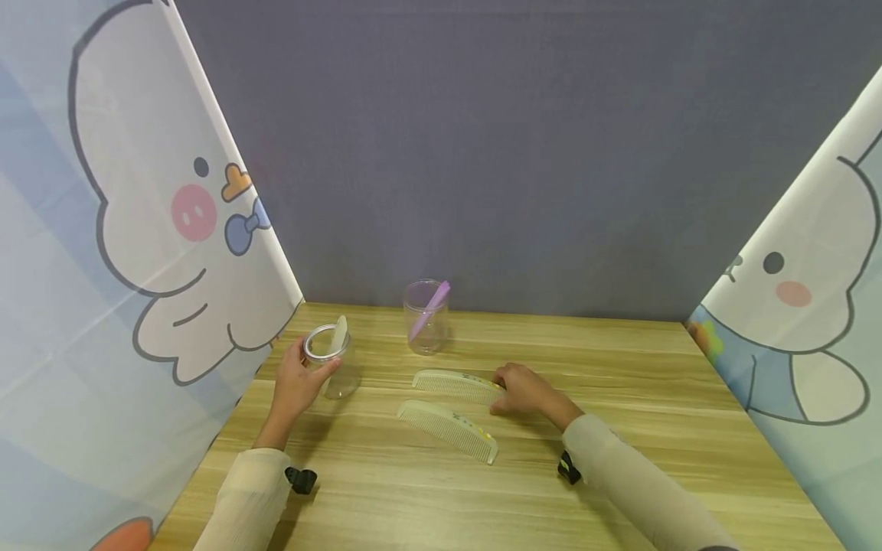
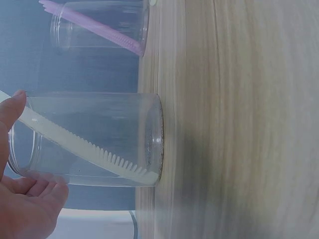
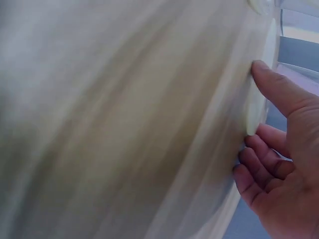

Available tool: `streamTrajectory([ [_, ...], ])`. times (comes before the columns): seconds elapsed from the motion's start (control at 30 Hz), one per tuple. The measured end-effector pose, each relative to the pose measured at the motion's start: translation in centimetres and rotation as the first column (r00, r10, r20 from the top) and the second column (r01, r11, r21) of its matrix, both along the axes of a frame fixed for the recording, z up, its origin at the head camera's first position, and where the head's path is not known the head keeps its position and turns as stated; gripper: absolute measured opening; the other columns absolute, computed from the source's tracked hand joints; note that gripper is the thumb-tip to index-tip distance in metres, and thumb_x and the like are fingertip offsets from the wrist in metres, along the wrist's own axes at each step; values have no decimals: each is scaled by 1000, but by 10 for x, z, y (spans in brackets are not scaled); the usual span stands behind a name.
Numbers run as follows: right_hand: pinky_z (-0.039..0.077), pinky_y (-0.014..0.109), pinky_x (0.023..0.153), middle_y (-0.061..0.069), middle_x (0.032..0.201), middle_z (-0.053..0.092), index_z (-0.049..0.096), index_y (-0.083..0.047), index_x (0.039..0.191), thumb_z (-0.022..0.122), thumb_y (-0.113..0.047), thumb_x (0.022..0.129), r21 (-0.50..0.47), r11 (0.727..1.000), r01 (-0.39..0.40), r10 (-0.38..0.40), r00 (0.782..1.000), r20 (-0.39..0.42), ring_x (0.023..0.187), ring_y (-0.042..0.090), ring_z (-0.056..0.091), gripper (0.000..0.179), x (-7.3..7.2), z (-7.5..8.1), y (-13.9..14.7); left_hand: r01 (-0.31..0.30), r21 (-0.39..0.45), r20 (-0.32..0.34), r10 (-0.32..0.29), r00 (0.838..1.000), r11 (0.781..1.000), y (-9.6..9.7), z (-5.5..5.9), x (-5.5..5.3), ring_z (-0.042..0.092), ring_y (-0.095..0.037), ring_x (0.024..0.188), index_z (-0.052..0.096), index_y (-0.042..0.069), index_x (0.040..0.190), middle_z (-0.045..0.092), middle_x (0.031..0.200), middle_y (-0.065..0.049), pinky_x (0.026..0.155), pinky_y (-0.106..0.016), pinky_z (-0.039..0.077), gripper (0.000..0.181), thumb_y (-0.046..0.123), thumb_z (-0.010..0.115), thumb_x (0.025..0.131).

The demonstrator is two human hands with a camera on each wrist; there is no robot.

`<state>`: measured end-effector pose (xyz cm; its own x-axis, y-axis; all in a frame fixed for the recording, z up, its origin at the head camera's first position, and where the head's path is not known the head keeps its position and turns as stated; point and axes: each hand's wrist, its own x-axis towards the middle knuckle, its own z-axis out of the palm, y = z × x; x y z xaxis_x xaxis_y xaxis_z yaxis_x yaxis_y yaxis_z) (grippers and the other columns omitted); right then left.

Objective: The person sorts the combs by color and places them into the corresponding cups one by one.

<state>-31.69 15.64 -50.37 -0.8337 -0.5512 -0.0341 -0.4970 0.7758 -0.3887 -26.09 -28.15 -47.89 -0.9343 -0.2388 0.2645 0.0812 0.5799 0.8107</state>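
- Left side: I see the left hand (image 1: 299, 380) grip the left jar (image 1: 350, 376) near its rim, thumb on one side and fingers curled on the other. The clear jar stands upright on the table (image 1: 620, 367); a pale comb (image 1: 339, 335) leans inside it.
- Centre: two pale green combs lie flat between the hands, the far comb (image 1: 455, 385) beyond the near comb (image 1: 446, 428), apart from each other.
- Right side: the right hand (image 1: 525, 390) is at the far comb's right end, thumb and bent fingers part-spread about it. I cannot tell whether they pinch it firmly.
- Far side: the far jar (image 1: 441, 330), also clear, holds a slanting purple comb (image 1: 429, 312); neither hand touches it.
- Step in hand: I judge it to be taking hold of the far comb while the left jar is steadied.
- Next move: in my judgement it calls for a secure pinch on the comb's end, clear of the near comb, with the left grip kept steady.
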Motion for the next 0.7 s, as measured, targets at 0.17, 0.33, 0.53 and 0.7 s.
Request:
streamTrajectory([
  [0.17, 53, 33, 78, 0, 96, 64, 70, -5, 113, 88, -35, 78, -52, 998, 30, -29, 1000, 8, 87, 11, 56, 49, 1, -7, 3, 4, 4, -3, -4, 1000, 1000, 0, 0, 0, 47, -47, 138, 39, -10, 146, 48, 142, -32, 117, -56, 40, 83, 27, 83, 87],
  [0.33, 52, 32, 76, 2, 95, 64, 69, -2, 114, 87, -32, 79, -88, 996, 23, -23, 1000, 3, 84, 12, 56, 50, 1, -8, 4, 9, 10, -7, -9, 1000, 1000, 0, 2, 0, 47, -48, 138, 39, -11, 147, 47, 143, -33, 117, -56, 40, 84, 27, 83, 86],
  [0.53, 53, 32, 74, 1, 94, 65, 70, -2, 112, 87, -32, 79, -93, 996, 10, -13, 1000, -22, 83, 11, 56, 48, 0, -11, 4, 11, 8, -4, -11, 1000, 1000, -1, 2, 0, 46, -48, 138, 39, -10, 147, 47, 143, -33, 117, -57, 40, 84, 28, 83, 86],
  [0.7, 51, 28, 73, 0, 92, 65, 71, -2, 110, 85, -33, 79, -105, 994, -15, 8, 998, -64, 81, 9, 55, 46, 0, -14, 7, 13, 13, 4, -13, 1000, 1000, 0, 1, 0, 47, -47, 138, 39, -9, 147, 47, 143, -32, 117, -57, 40, 84, 28, 83, 87],
])
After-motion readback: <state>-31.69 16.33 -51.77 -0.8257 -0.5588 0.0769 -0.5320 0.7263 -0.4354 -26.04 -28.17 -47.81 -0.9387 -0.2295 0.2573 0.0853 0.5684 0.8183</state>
